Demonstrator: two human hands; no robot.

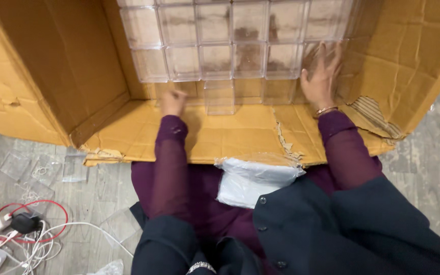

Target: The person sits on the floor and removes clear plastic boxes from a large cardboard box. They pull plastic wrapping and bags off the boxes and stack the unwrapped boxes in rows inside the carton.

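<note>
A large cardboard box (240, 133) lies on its side, open toward me. Several clear plastic cube boxes (214, 36) are stacked in rows against its back wall. One clear box (219, 98) stands alone in the lowest row. My left hand (172, 102) rests inside the box with fingers curled, just left of that single box; I cannot tell if it holds anything. My right hand (321, 76) is spread flat with fingers apart, pressing on a clear box at the right end of the stack. Both arms wear purple sleeves, and a bangle sits on the right wrist.
A white plastic packet (253, 181) lies on my lap at the box's torn front flap. On the grey floor at left are loose clear lids (42, 170), a red cable (52, 206), white cables and chargers (14, 224).
</note>
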